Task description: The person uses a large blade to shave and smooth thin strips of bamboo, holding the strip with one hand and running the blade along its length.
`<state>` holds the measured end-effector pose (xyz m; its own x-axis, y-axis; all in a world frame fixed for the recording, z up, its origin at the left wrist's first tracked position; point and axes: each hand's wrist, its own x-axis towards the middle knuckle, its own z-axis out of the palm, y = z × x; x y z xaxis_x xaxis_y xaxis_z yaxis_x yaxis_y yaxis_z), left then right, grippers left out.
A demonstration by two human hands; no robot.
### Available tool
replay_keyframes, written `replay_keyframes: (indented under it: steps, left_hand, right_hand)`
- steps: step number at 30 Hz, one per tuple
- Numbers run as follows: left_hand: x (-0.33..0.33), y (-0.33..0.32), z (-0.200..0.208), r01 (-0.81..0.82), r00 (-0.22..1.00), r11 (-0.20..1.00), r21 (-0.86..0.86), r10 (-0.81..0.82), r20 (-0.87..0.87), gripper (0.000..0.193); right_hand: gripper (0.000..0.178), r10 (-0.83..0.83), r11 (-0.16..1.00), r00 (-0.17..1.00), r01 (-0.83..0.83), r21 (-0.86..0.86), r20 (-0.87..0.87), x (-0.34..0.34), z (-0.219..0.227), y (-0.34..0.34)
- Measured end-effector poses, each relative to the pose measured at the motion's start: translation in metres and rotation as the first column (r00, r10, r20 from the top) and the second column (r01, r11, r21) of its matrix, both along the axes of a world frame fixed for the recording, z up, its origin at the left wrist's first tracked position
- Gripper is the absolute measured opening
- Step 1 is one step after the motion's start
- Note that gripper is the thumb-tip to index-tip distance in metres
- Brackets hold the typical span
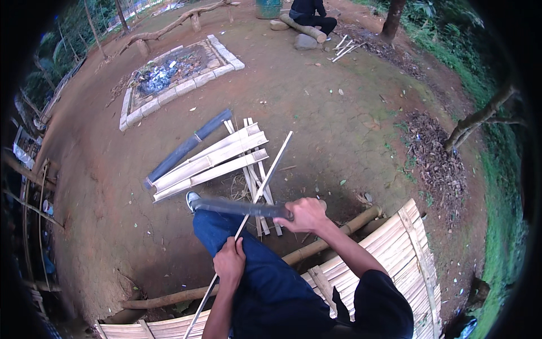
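Your L hand [230,260] has its grip closed round a long thin bamboo strip [273,168], which slants up & away past your jeans leg [262,265], & your R hand [305,215] has a full grip on the handle of a knife [234,207], its blurred blade pointing L across the strip, tho can't tell if they touch. Split bamboo pieces [210,160] lie on the ground [339,147] ahead, w/ a dark bamboo pole [189,144] just beside 'em, on their far L side.
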<state>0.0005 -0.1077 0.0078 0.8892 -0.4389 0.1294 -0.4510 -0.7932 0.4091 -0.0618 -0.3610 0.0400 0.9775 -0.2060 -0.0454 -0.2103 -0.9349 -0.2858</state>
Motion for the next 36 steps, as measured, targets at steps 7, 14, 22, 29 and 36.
replay_keyframes:
  steps: [7,14,22,29,36]
  left_hand:
    - [-0.012,-0.002,-0.004,-0.002,0.997,0.989,-0.151,0.013,0.071,0.019]
    - [-0.011,-0.003,-0.010,-0.008,0.994,0.969,-0.246,0.034,0.100,0.023]
    - [-0.017,-0.001,-0.010,-0.009,0.996,0.974,-0.225,0.028,0.081,0.027]
    - [-0.015,-0.004,-0.008,0.000,0.996,0.978,-0.207,0.019,0.088,0.027]
    - [-0.016,0.004,-0.009,-0.037,0.996,0.961,-0.273,0.057,0.065,0.028]
  right_hand:
    - [0.062,-0.052,0.996,0.997,0.057,-0.076,0.057,0.000,-0.008,-0.017]
    - [0.064,-0.073,0.995,0.990,0.065,0.071,0.117,-0.006,-0.006,0.025]
    - [0.068,-0.081,0.997,0.996,0.081,0.002,0.040,0.002,-0.016,0.030]
    - [0.065,-0.214,0.976,0.976,0.212,0.053,0.044,0.002,-0.011,0.034]
    - [0.064,-0.016,1.000,0.997,0.017,-0.012,0.071,-0.007,-0.024,0.047]
